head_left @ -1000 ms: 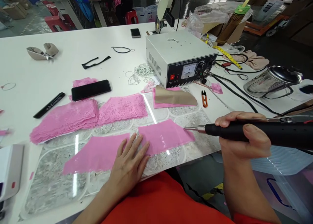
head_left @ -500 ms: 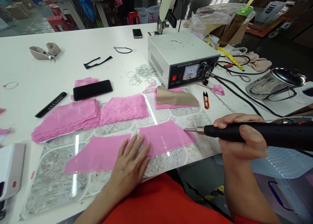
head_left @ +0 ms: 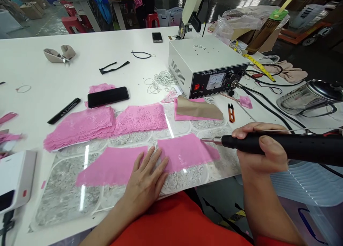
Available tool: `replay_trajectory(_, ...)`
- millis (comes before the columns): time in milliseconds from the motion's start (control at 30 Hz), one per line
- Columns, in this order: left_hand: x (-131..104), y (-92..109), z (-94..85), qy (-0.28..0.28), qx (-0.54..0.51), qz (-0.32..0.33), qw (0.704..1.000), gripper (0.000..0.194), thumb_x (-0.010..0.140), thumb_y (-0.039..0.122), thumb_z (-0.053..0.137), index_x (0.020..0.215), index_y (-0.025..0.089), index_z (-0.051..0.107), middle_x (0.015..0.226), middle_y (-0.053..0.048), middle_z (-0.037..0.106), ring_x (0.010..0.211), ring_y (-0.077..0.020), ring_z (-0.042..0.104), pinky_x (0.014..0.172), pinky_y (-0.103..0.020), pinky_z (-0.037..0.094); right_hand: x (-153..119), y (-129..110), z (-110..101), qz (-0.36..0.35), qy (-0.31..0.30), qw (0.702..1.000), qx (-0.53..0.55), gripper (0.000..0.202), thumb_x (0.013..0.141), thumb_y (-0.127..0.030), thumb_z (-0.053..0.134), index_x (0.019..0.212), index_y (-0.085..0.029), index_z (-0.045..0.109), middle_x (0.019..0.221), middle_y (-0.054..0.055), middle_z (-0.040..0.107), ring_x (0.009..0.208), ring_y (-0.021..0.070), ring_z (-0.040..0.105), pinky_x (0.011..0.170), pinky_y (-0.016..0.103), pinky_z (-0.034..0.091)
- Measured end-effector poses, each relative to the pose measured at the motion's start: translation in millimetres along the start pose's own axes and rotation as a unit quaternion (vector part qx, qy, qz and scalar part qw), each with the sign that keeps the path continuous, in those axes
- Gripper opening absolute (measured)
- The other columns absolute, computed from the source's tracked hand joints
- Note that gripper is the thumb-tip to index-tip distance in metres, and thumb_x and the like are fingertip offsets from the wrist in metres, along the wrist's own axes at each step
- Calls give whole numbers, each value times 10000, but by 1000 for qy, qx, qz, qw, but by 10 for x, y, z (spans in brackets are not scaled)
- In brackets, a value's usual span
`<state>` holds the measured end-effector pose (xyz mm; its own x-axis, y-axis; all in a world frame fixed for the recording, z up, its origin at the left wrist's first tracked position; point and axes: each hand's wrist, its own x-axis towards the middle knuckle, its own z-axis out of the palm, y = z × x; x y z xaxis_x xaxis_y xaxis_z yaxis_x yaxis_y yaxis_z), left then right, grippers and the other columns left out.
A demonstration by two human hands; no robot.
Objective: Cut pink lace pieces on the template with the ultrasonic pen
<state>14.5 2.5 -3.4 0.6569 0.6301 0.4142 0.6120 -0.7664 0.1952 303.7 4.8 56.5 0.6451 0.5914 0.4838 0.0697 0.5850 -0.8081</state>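
Pink flat left fabric piece (head_left: 109,167) is laid left of lower centre, on a glossy grey marbled sheet (head_left: 66,192). By the left hand (head_left: 146,181), its fingers slightly apart, it and the pink flat right fabric piece (head_left: 184,153) at centre are partly covered. At the latter's slanted right edge, the slim metal tip (head_left: 210,140) of a black cylindrical tool (head_left: 302,148) is held, gripped in the right hand (head_left: 258,163), fingers clamped around it, at right.

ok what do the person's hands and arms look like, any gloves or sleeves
The left hand and right hand are bare, with no gloves, rings or wristwear visible. A red sleeve edge shows on the right forearm; none on the left forearm.
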Motion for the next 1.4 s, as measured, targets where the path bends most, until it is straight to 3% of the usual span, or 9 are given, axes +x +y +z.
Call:
replay_trajectory(367, -5, 11, -7, 3, 5, -1, 1000, 321, 984, 227, 520, 1288, 186, 616, 1417, -124, 582, 1403, -311, 454, 1152, -492, 350, 28, 20, 38, 5, 11, 1000, -23, 119, 531, -273, 548, 602, -220, 627, 568, 13, 576, 405, 156, 477, 394, 348, 435)
replay_trajectory(667, -9, 66, -18, 0, 5, -10, 1000, 309, 981, 241, 536, 1271, 175, 620, 1394, -125, 602, 1403, -299, 458, 1139, -490, 380, 40, 0, 228, 2, 80, 995, -56, 162, 411, -263, 407, 506, -219, 530, 460, -10, 488, 356, 147, 417, 356, 312, 350)
replay_trajectory(1100, -32, 56, -1, 4, -9, -8, 1000, 313, 968, 241, 556, 1262, 160, 629, 1387, -129, 608, 1398, -297, 465, 1174, -483, 344, -46, 155, 502, 15, -15, 1000, 16, 178, 486, -263, 500, 599, -217, 630, 546, 1, 565, 386, 141, 449, 372, 322, 417)
replay_trajectory(1400, -31, 61, 8, 3, -9, -14, 1000, 304, 960, 248, 568, 1245, 172, 639, 1371, -130, 614, 1386, -288, 478, 1181, -472, 332, -80, 110, 503, 29, -12, 999, -34, 132, 499, -258, 518, 595, -253, 608, 567, 1, 515, 417, 157, 431, 406, 360, 415)
